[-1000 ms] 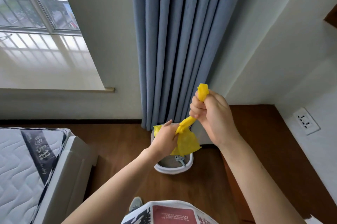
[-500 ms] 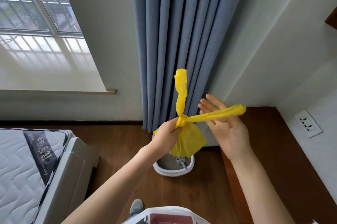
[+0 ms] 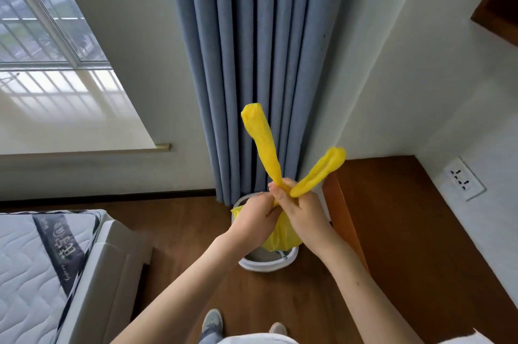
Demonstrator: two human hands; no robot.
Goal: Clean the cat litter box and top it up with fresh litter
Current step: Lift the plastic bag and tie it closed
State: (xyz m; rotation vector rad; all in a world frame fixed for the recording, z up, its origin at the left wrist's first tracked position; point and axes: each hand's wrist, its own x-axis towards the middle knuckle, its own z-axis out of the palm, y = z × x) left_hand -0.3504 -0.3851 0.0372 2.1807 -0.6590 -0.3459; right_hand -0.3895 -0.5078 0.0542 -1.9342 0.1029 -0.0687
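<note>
Now that the right hand [image 3: 301, 210] has come back in, both hands pinch the yellow bag [image 3: 280, 237] at its knot above the litter box [image 3: 267, 264], the left hand [image 3: 253, 217] alongside; waste looks sealed, fresh litter yet to come.

Both hands [image 3: 280, 214] grip a yellow bag's [image 3: 281, 238] neck above the litter box [image 3: 267, 264].

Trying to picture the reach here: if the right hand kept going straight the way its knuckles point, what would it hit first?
The right hand points up-left toward the knot, so it would likely meet the left hand almost at once; both grip the yellow bag neck together.
</note>
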